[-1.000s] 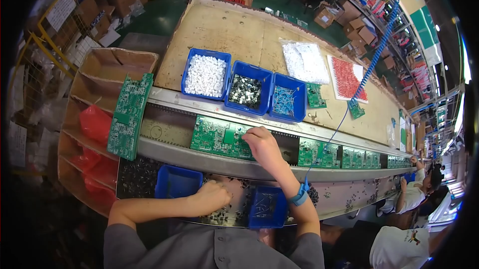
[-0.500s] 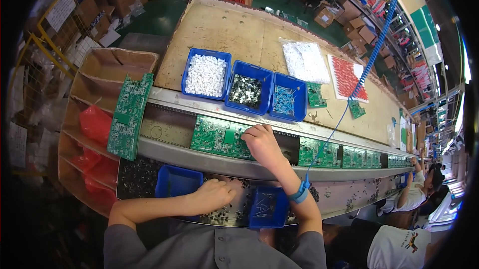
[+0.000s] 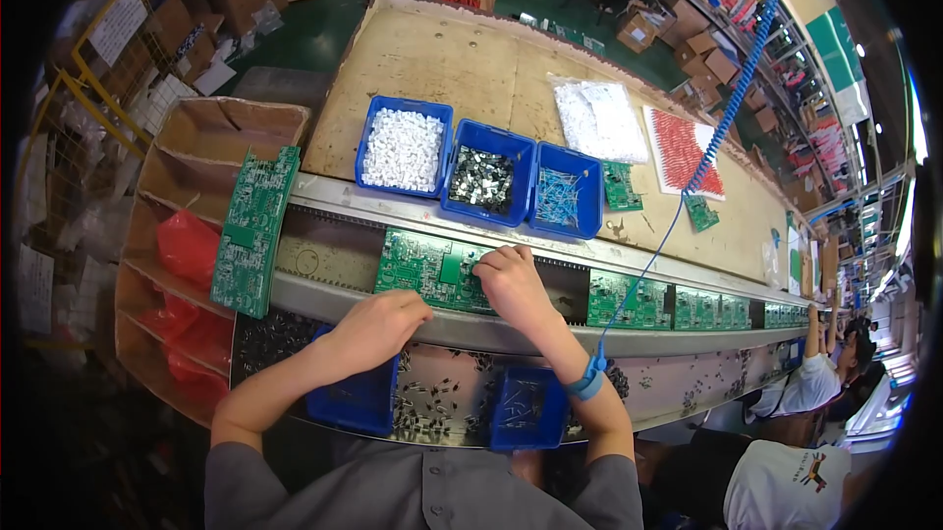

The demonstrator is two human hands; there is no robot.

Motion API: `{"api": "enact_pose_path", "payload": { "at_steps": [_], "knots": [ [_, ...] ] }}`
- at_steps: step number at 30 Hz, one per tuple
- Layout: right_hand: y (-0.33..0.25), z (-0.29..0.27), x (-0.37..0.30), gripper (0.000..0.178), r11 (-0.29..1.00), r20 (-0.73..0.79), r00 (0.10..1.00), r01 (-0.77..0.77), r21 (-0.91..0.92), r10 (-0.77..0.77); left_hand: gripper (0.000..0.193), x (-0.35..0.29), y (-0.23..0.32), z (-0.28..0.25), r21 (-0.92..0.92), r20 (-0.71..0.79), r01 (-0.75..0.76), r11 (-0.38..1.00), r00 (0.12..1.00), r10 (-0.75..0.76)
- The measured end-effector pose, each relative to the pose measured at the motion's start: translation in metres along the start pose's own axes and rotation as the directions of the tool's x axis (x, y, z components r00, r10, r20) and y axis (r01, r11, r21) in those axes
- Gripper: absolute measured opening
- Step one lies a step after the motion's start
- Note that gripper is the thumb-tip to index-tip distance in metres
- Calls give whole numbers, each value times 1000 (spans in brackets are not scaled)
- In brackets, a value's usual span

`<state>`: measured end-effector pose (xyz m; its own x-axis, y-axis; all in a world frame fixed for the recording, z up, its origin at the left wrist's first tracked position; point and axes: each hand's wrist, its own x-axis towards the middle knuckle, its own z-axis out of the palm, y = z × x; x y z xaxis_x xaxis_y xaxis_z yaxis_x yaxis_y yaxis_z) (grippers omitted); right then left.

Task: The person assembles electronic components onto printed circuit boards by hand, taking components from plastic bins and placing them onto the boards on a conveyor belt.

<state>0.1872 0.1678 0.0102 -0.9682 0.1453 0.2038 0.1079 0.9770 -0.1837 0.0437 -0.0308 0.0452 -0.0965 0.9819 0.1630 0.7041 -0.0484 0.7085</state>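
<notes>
A green circuit board (image 3: 424,268) lies on the conveyor rail (image 3: 324,284) in front of me. My right hand (image 3: 511,279) rests on the board's right end, fingers curled down onto it; a blue wrist strap (image 3: 587,381) with a coiled blue cord sits on that wrist. My left hand (image 3: 378,322) hovers at the board's near edge, fingers closed as if pinching something small that I cannot make out. Below the hands, two blue bins (image 3: 349,400) (image 3: 526,410) sit in a tray of loose dark components.
Three blue bins (image 3: 404,149) (image 3: 487,176) (image 3: 564,196) of white, dark and blue parts stand behind the rail. More green boards (image 3: 638,302) follow along the rail to the right. A board (image 3: 250,225) leans on cardboard shelves at left. Other workers sit at right.
My left hand rose from the tray of loose parts up to the board's near edge. My right hand stayed on the board.
</notes>
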Motion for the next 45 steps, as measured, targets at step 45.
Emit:
{"api": "enact_pose_path", "payload": {
  "at_steps": [45],
  "knots": [
    [-104, 28, -86, 11, 973, 412, 891, 115, 200, -190, 23, 33, -56, 6, 283, -202, 8, 959, 978, 52]
  ]
}}
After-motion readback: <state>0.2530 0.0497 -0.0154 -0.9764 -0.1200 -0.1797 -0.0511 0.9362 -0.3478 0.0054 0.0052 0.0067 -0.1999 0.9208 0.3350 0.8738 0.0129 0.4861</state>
